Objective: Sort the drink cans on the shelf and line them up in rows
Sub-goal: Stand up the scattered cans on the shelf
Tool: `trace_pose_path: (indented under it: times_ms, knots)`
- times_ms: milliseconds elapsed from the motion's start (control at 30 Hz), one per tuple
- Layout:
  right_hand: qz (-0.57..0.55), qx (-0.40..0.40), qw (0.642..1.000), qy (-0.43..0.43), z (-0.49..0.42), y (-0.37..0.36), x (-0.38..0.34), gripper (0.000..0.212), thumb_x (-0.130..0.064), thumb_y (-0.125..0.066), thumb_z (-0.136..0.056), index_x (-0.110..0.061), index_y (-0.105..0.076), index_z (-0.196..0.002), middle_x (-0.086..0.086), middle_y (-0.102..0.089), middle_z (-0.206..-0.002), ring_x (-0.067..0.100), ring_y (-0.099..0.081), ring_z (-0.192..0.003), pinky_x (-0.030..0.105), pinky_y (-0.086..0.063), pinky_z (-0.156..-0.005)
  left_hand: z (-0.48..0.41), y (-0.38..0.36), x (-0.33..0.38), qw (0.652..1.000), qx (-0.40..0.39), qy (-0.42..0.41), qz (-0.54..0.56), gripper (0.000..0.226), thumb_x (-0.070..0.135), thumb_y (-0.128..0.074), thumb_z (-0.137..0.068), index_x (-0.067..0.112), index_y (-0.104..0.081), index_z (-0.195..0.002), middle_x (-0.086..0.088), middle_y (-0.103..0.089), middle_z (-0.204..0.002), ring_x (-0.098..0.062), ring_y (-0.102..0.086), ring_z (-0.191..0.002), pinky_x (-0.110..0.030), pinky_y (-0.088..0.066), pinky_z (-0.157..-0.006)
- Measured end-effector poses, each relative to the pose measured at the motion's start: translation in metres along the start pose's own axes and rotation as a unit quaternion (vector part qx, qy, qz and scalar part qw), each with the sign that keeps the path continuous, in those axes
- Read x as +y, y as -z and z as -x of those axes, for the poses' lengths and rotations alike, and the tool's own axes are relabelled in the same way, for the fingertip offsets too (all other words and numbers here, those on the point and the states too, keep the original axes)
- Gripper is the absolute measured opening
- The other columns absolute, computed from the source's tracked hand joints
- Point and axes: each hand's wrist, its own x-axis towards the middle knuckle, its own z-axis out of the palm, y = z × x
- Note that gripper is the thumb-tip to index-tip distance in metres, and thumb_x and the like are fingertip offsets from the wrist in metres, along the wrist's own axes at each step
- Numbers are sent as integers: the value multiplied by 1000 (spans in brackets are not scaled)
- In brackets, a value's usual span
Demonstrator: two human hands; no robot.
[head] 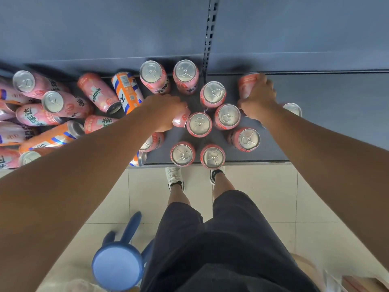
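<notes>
Gripping pink cans, left hand (pixel 168 111), right hand (pixel 257 95), dark shelf (pixel 326 106)

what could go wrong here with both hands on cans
The left hand grips a pink can tight beside the upright cans; a bump may topple them. Two front-edge cans stand at the shelf lip, where a forearm could sweep them off. The lying cans at left might roll.

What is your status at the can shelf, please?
Left hand grips a tilted pink can; right hand grips a second pink can. Upright pink cans clustered mid-shelf, rows not straight. Jumbled pile with orange cans lies left.
</notes>
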Motion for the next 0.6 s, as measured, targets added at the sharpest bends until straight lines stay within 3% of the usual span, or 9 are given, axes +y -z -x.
trace_pose_path:
  times_ms: [100, 233, 300, 500, 600]
  knots:
    - [4, 5, 1000, -29, -8, 2, 2, 77, -13, -75, -79, -9, -27, -139, 19, -44, -137, 39, -42, -129, 45, -43, -99, -8, -4, 2, 997, 9, -15, -74, 66, 14, -65, -87, 20, -37, -146, -4, -53, -130, -28, -52, -121, -38, -45, -71]
    - [32, -17, 999, -35, -10, -4, 4, 92, -9, -76, -77, -15, -13, -144, 19, -48, -131, 40, -50, -121, 52, -49, -94, -18, -13, 1, 991, 6, -44, -127, 77, 27, -71, -84, 17, -32, -149, -5, -51, -139, -28, -51, -125, -42, -41, -104]
    - [28, -19, 999, -32, -9, -6, 3, 93, -8, -73, -78, -18, -11, -146, 18, -45, -132, 42, -50, -119, 54, -50, -93, -22, -18, 0, 991, 14, -52, -123, 79, 32, -74, -81, 15, -34, -147, -5, -52, -139, -28, -52, -125, -43, -36, -111]
    - [-14, 17, 1000, -9, -6, -4, -2, 79, -14, -72, -79, -23, -22, -140, 17, -41, -130, 44, -51, -115, 50, -50, -92, -17, -24, -3, 993, 51, -61, -92, 75, 28, -78, -76, 11, -41, -139, -8, -56, -131, -29, -56, -119, -43, -42, -104]
    - [24, -6, 999, -24, -7, -4, -6, 80, -20, -75, -79, -20, -23, -140, 21, -45, -128, 46, -52, -115, 50, -49, -94, -6, -20, -6, 995, 90, -38, -3, 74, 20, -80, -74, 9, -41, -136, -11, -55, -133, -32, -55, -120, -43, -47, -97]
